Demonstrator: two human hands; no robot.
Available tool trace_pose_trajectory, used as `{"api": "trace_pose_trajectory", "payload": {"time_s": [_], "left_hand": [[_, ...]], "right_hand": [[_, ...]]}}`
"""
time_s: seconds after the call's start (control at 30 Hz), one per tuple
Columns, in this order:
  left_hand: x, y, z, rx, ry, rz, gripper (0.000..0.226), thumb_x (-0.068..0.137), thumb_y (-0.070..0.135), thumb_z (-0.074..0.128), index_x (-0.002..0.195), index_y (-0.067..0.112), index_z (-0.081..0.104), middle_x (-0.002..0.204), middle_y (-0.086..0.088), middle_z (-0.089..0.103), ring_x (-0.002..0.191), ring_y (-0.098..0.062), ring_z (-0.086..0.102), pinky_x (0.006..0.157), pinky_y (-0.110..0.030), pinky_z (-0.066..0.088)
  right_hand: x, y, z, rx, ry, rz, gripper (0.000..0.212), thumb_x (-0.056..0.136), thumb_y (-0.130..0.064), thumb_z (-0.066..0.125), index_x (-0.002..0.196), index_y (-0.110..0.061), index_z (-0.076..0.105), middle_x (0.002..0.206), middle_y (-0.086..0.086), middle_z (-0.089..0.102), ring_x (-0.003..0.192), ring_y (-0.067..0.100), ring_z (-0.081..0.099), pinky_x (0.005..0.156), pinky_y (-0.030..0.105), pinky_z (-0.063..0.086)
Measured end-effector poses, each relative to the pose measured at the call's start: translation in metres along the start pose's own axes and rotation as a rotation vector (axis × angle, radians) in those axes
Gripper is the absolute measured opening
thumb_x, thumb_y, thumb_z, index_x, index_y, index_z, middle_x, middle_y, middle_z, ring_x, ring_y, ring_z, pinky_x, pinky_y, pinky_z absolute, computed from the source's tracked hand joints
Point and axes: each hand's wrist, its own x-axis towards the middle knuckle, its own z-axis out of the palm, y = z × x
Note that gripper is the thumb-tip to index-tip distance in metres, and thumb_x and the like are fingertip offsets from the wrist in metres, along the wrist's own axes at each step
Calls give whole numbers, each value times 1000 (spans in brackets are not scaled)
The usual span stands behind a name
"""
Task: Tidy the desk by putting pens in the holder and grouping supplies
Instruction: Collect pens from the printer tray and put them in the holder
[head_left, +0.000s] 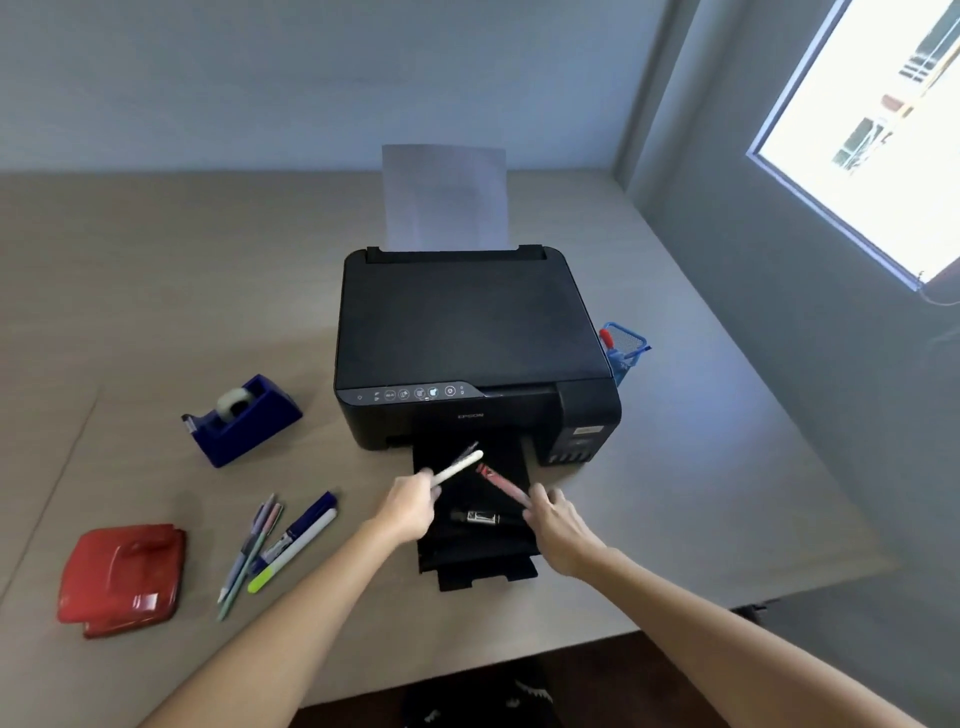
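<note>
Desk, left to right. A red punch lies at the near left edge. Just beside it lies a loose fan of about 5 pens, none sorted. Behind them stands a blue tape dispenser. A black printer sits at centre with its output tray extended.

Over the tray, the left hand pinches a white pen between its fingertips. The right hand grips a red pen at its near end; motion blur prevents telling whether that pen is fully lifted. 1 black pen lies on the tray between the hands. A blue mesh holder stands at the printer's right, partly hidden, holding at least 1 red-tipped item.

Assessment: early stage. 2 pens are in hand, none of those in view delivered. Remaining: the tray pen, the fanned group, and grouping the punch with the dispenser.
</note>
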Motion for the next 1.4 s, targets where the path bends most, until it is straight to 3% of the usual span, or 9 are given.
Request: {"api": "trace_pose_trajectory", "payload": {"time_s": [0.23, 0.4, 0.6, 0.77, 0.9, 1.03, 1.17, 1.27, 1.4], "left_hand": [[-35, -24, -37, 26, -27, 25, 32, 99, 28, 39, 68, 20, 36, 78, -3, 54, 65, -17, 47, 56, -28, 33], [-36, 9, -68, -61, -164, 160, 22, 97, 30, 42, 82, 13, 42, 75, 0, 53, 66, -16, 47, 64, -30, 39], [-19, 117, -103, -268, -189, 285, 24, 101, 36, 31, 103, 16, 45, 76, 1, 50, 55, -9, 41, 51, -17, 37], [32, 206, -115, -64, -40, 386, 30, 102, 22, 30, 118, 14, 55, 87, -3, 59, 67, -13, 48, 69, -29, 41], [77, 251, -114, 153, 28, 376, 23, 98, 12, 41, 89, 9, 61, 86, -12, 58, 73, -23, 50, 65, -32, 37], [139, 329, -89, 306, 29, 258, 19, 91, 5, 54, 103, 1, 68, 89, -17, 62, 83, -30, 61, 66, -35, 42], [151, 335, -75, 453, 20, 202, 23, 86, 0, 61, 108, -3, 64, 96, -17, 64, 85, -28, 67, 67, -34, 51], [166, 341, -64, 449, 6, 156, 26, 84, 0, 62, 110, -4, 62, 97, -17, 61, 90, -28, 65, 83, -37, 55], [183, 348, -55, 449, -47, 103, 29, 81, 6, 71, 108, -2, 62, 111, -17, 64, 104, -32, 66, 86, -39, 54]], "right_hand": [[-5, 10, 12, -190, 6, -172, 23, 99, -21, 36, 121, -22, 38, 119, 10, 41, 103, 34, 47, 76, 43, 55], [-18, 18, 0, -202, 54, -173, 23, 100, -21, 38, 120, -11, 41, 114, 13, 46, 102, 32, 48, 73, 40, 50], [-29, 83, -30, -113, 148, -162, 20, 100, -24, 38, 107, -8, 49, 105, 9, 58, 93, 25, 52, 77, 33, 42], [-33, 171, -80, -76, 226, 61, 15, 97, -26, 44, 90, -12, 47, 90, 9, 60, 77, 28, 57, 63, 31, 33], [-14, 188, -143, -29, 324, 155, 20, 97, -23, 46, 82, -17, 34, 79, 5, 50, 65, 25, 46, 61, 34, 33], [55, 229, -229, 37, 343, 163, 20, 99, -23, 42, 83, -13, 36, 77, 6, 47, 68, 26, 43, 61, 34, 31], [85, 199, -264, -19, 276, 107, 16, 99, -21, 41, 93, -8, 47, 71, 5, 45, 67, 29, 46, 59, 36, 35], [113, 186, -282, -137, 169, 37, 19, 97, -15, 44, 108, -1, 49, 89, 18, 54, 69, 30, 47, 56, 36, 36], [154, 174, -293, -307, -28, -6, 33, 91, -3, 48, 121, 0, 36, 66, 5, 36, 61, 28, 45, 46, 32, 34]]}}
